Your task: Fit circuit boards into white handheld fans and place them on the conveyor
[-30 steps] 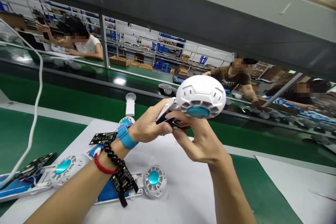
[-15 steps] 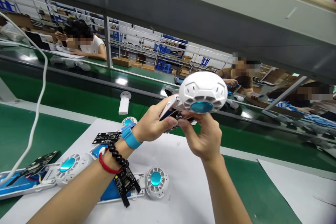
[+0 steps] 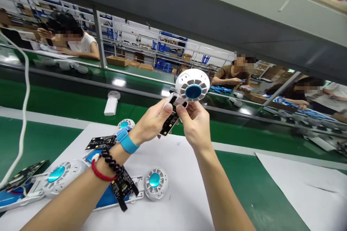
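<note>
I hold a white handheld fan (image 3: 192, 86) with a round vented head and a blue centre cap up in front of me. My left hand (image 3: 151, 122) is closed round its white handle, thumb on top. My right hand (image 3: 194, 123) pinches a black circuit board (image 3: 170, 122) that sticks out of the handle just under the fan head. A blue wristband and bead bracelets sit on my left wrist.
On the white sheet (image 3: 176, 187) lie opened fan units (image 3: 154, 183) with blue caps, another fan unit (image 3: 58, 175) and loose black circuit boards (image 3: 102, 142). One closed white fan (image 3: 111, 103) lies on the green belt. A white cable (image 3: 23, 115) hangs at left. Other people work across the line.
The fan has moved away from the camera and turned, so its blue cap now faces me. My right hand has shifted up onto the circuit board under the head.
</note>
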Action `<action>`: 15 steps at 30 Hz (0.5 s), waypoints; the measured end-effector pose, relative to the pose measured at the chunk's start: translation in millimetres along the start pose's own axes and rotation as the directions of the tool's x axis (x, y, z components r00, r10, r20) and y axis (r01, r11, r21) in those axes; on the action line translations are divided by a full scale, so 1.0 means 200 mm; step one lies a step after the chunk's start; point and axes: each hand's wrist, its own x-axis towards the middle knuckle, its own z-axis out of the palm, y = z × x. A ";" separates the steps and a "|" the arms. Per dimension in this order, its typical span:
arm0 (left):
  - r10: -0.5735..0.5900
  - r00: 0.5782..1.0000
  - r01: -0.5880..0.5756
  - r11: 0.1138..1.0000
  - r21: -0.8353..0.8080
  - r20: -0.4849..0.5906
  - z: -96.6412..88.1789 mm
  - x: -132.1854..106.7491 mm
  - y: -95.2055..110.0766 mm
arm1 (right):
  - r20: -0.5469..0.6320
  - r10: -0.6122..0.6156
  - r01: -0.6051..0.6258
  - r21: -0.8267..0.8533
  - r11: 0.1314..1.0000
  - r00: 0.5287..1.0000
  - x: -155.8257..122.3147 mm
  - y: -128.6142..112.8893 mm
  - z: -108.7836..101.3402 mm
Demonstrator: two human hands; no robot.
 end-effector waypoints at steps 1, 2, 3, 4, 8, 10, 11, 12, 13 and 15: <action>-0.033 0.999 0.033 0.999 0.001 0.023 -0.01 0.00 0.01 | -0.020 -0.002 0.002 -0.005 1.000 1.000 0.01 0.01 -0.01; -0.071 0.996 0.071 0.997 0.001 0.058 -0.02 0.01 0.01 | -0.043 -0.007 0.006 -0.009 1.000 0.999 0.02 0.02 -0.02; -0.109 0.990 0.109 0.994 0.006 0.093 -0.03 0.01 0.02 | -0.067 -0.012 0.011 -0.008 1.000 0.998 0.03 0.04 -0.03; -0.152 0.980 0.152 0.988 0.012 0.127 -0.03 0.02 0.03 | -0.089 -0.009 0.009 0.004 1.000 0.996 0.05 0.05 -0.04; -0.277 0.952 0.274 0.961 0.043 0.133 -0.02 0.03 0.03 | -0.106 0.095 -0.082 0.117 0.990 0.990 0.08 0.08 -0.06; -0.294 0.949 0.290 0.956 0.051 0.111 0.01 0.03 0.01 | -0.103 0.158 -0.141 0.157 0.977 0.982 0.07 0.09 -0.05; -0.295 0.949 0.290 0.955 0.060 0.109 0.03 0.02 0.00 | -0.109 0.176 -0.155 0.176 0.972 0.978 0.07 0.10 -0.04; -0.293 0.950 0.287 0.955 0.072 0.105 0.05 0.02 0.00 | -0.121 0.184 -0.159 0.194 0.968 0.975 0.07 0.10 -0.03; -0.287 0.953 0.279 0.956 0.085 0.093 0.06 0.02 -0.01 | -0.139 0.183 -0.152 0.211 0.966 0.973 0.07 0.11 -0.02; -0.265 0.963 0.260 0.960 0.104 0.044 0.09 0.02 -0.01 | -0.171 0.177 -0.137 0.221 0.966 0.969 0.07 0.12 -0.01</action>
